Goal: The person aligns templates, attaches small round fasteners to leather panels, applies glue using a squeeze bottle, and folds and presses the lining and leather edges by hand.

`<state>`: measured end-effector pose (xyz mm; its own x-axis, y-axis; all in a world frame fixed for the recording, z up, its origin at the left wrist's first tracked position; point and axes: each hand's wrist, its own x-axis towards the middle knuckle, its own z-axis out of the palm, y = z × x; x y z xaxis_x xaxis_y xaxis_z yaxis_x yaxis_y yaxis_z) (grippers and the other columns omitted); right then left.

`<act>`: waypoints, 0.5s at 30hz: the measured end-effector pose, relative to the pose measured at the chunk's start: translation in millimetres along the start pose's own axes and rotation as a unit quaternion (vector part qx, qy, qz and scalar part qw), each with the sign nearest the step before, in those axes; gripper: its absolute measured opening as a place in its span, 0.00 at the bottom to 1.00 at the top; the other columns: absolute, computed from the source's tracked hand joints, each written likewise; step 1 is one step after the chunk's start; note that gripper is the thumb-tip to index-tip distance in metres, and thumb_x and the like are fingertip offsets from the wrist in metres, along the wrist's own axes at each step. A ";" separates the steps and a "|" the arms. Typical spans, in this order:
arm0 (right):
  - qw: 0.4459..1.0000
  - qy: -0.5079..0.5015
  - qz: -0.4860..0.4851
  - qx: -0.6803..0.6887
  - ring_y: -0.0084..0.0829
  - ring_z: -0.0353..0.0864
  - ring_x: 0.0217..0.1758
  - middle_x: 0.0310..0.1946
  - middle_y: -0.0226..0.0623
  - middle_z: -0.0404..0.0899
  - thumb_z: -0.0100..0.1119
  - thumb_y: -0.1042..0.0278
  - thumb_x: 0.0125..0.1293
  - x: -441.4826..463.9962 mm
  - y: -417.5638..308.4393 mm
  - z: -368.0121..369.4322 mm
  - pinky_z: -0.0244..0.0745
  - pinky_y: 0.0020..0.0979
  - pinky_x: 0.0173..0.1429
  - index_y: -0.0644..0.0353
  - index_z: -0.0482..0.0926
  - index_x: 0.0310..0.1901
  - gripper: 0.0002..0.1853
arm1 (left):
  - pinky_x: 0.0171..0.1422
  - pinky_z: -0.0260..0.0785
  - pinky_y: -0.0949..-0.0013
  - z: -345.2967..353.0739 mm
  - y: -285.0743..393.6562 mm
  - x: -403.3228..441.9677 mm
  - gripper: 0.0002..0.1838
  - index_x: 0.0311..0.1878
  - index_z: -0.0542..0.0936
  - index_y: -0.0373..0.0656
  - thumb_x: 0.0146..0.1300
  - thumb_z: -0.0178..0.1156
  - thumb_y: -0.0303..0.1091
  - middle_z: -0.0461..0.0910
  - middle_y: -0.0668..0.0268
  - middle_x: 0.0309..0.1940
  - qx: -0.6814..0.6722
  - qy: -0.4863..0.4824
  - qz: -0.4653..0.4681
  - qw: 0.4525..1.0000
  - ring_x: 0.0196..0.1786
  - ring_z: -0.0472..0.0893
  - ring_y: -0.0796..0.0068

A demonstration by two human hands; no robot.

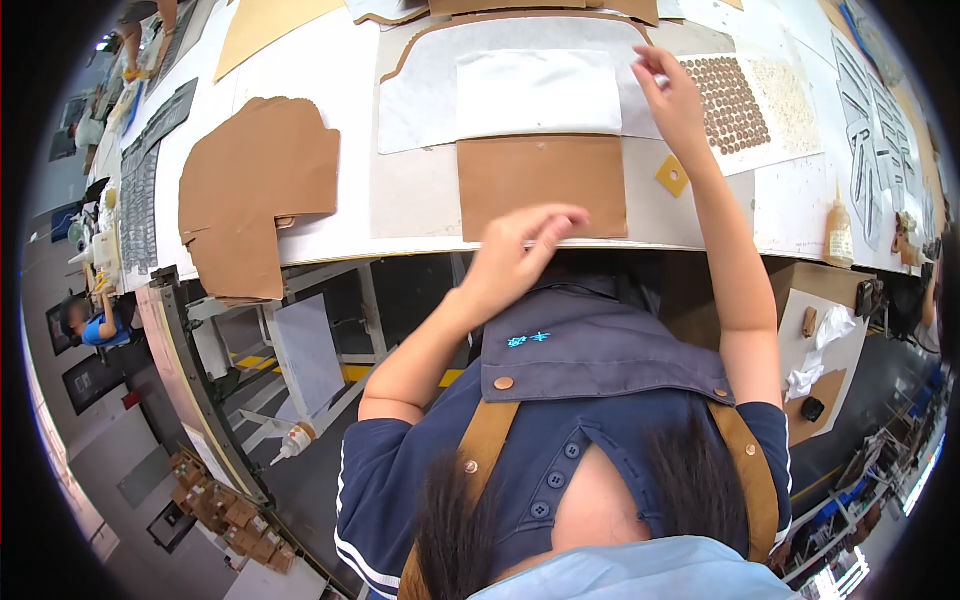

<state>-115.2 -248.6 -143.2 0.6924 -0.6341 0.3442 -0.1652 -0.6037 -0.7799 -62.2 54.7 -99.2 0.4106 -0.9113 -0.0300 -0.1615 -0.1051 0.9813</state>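
My left hand point(525, 250) is over the near edge of a brown rectangular panel point(545, 185), its fingers bent together and the thumb against them. Whatever it may hold is hidden. A white sheet-like piece point(540, 92) adjoins the panel's far edge, on top of a larger pale piece with a brown border point(415, 105). My right hand point(668, 90) is raised by the right side of these pieces, fingers loosely curved and apart, with nothing visible in them. Beside it lies a sheet carrying rows of small brown discs point(735, 105).
A yellow square with a hole point(673, 176) lies right of the panel. Stacked brown cut pieces point(255, 185) overhang the table's front edge at left. A glue bottle point(838, 235) stands at right; another bottle point(295, 440) is below the table. A co-worker point(95, 325) is at far left.
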 end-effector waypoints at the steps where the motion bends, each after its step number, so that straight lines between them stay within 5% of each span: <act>1: 1.000 -0.003 -0.016 -0.013 0.25 0.84 0.47 0.44 0.34 0.87 0.63 0.67 0.74 -14.4 -2.3 -13.7 0.75 0.28 0.51 0.58 0.83 0.58 0.14 | 0.64 0.76 0.60 -6.7 -6.6 7.8 0.15 0.59 0.83 0.37 0.75 0.59 0.33 0.86 0.56 0.54 0.120 0.059 0.057 0.989 0.57 0.85 0.58; 3: 0.996 -0.030 -0.026 -0.085 0.30 0.83 0.53 0.49 0.37 0.85 0.65 0.69 0.71 -50.8 -5.1 -40.3 0.75 0.32 0.57 0.59 0.83 0.59 0.16 | 0.72 0.69 0.53 -17.0 -28.9 19.9 0.21 0.64 0.79 0.37 0.69 0.63 0.29 0.81 0.55 0.64 0.316 0.118 0.129 0.933 0.69 0.76 0.49; 5: 0.986 -0.043 -0.037 -0.155 0.42 0.79 0.59 0.52 0.41 0.83 0.70 0.69 0.66 -86.8 -8.7 -57.2 0.71 0.41 0.66 0.61 0.81 0.59 0.20 | 0.74 0.66 0.52 -18.8 -44.2 23.7 0.24 0.67 0.77 0.38 0.68 0.65 0.29 0.77 0.55 0.68 0.355 0.110 0.141 0.917 0.73 0.73 0.50; 7: 0.975 -0.036 -0.047 -0.212 0.43 0.77 0.61 0.56 0.41 0.81 0.71 0.68 0.64 -113.4 -19.0 -63.9 0.69 0.42 0.68 0.61 0.79 0.61 0.24 | 0.77 0.63 0.51 -18.8 -52.4 27.1 0.30 0.71 0.73 0.39 0.66 0.67 0.30 0.72 0.56 0.73 0.384 0.090 0.146 0.907 0.77 0.68 0.50; 15: 0.970 -0.021 -0.039 -0.237 0.42 0.78 0.61 0.55 0.39 0.81 0.73 0.68 0.63 -134.1 -15.3 -55.8 0.67 0.42 0.70 0.61 0.76 0.66 0.30 | 0.78 0.61 0.51 -14.0 -47.5 41.1 0.24 0.65 0.80 0.44 0.65 0.67 0.29 0.73 0.55 0.72 0.375 0.030 0.166 0.912 0.77 0.68 0.50</act>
<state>-244.7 -181.2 -148.3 0.7417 -0.5637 0.3634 -0.4095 -0.8097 -0.4204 -25.1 27.7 -144.5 0.2718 -0.9217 0.2769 -0.8448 -0.0907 0.5273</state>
